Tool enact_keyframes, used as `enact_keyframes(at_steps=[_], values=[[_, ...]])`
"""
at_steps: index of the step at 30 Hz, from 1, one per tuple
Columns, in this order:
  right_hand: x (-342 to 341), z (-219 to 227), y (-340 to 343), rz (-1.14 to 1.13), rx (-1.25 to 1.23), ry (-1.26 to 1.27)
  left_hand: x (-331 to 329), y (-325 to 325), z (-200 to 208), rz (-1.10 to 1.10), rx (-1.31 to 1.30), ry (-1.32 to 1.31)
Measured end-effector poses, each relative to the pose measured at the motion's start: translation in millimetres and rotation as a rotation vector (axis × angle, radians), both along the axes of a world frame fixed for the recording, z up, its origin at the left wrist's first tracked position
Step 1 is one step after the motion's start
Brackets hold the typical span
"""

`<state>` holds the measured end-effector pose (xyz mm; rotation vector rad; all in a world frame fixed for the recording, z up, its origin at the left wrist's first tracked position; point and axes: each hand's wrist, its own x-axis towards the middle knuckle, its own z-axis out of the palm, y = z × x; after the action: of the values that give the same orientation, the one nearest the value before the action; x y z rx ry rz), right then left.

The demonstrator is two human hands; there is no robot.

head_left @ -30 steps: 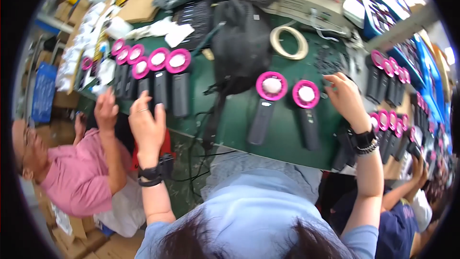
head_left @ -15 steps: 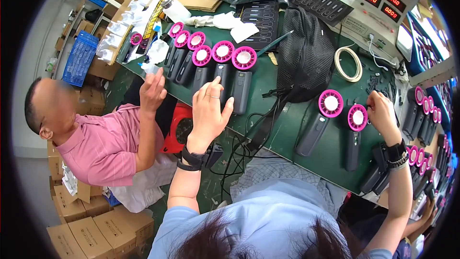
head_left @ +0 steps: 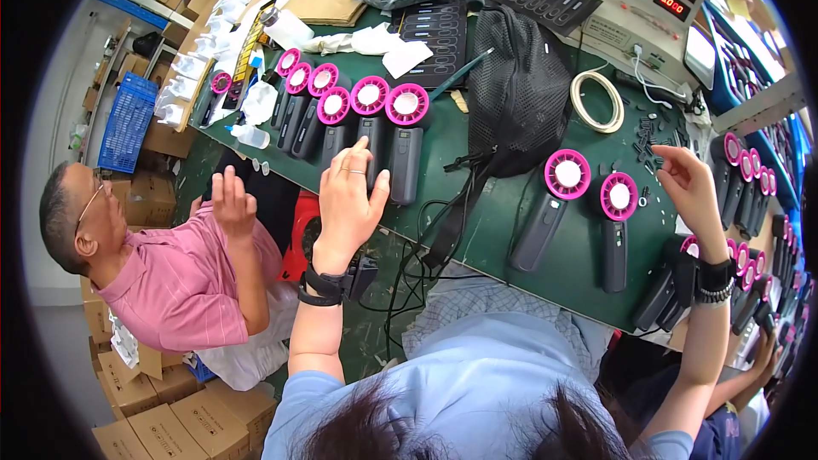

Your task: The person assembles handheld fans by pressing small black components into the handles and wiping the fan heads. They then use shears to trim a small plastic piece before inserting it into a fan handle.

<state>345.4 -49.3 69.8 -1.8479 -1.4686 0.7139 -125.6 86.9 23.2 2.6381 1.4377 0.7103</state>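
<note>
Left of the black mesh bag (head_left: 517, 85), your left hand (head_left: 348, 192) is spread, grasping nothing; right of it, your right hand (head_left: 692, 187) is loosely curled, seemingly empty, near two separate dark-grey handheld fans with round pink heads (head_left: 566, 175). Just beyond your left hand, six similar fans (head_left: 369, 95) are already lined up.

From my remote seat, I viewed a green tabletop (head_left: 581, 251) bearing a row of pink-headed handheld fans (head_left: 334, 138), a separate pair (head_left: 538, 234), a black mesh bag (head_left: 515, 94), a cream coil (head_left: 576, 100) and small black parts (head_left: 649, 140).
</note>
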Motion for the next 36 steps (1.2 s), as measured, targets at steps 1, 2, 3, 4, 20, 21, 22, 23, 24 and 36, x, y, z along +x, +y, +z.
enact_keyframes(at_steps=[1, 2, 3, 4, 20, 21, 22, 23, 24, 36], values=[[-1.5, 2.1, -7.0, -0.005, 0.019, 0.088, 0.9, -1.4, 0.7, 0.001, 0.000, 0.002], [-3.3, 4.6, -14.5, -0.010, 0.038, 0.178, 2.5, -4.4, 1.4, 0.004, 0.011, -0.025], [-6.3, 9.0, -23.8, -0.007, 0.037, 0.181, 4.6, -8.4, 2.1, 0.008, 0.022, -0.050], [-11.5, 15.0, -35.7, 0.005, 0.058, 0.156, 7.3, -11.5, 3.2, 0.009, 0.033, -0.077], [-92.8, -10.2, -117.7, -0.115, -0.096, 0.459, 122.9, -80.7, 20.7, -0.640, -0.090, -0.184], [-95.1, -10.3, -118.0, -0.138, -0.085, 0.470, 126.1, -84.6, 16.9, -0.647, -0.095, -0.187], [-97.1, -10.5, -118.0, -0.158, -0.074, 0.481, 128.0, -88.8, 12.1, -0.659, -0.119, -0.184], [-98.6, -11.0, -117.9, -0.177, -0.063, 0.493, 129.3, -92.4, 7.8, -0.671, -0.143, -0.181], [-98.5, -12.2, -119.1, -0.180, -0.068, 0.493, 131.8, -95.7, 5.0, -0.680, -0.167, -0.179], [-107.3, -20.3, -113.2, -0.132, -0.114, 0.599, 153.0, -102.7, 2.3, -0.852, -0.065, -0.220]])
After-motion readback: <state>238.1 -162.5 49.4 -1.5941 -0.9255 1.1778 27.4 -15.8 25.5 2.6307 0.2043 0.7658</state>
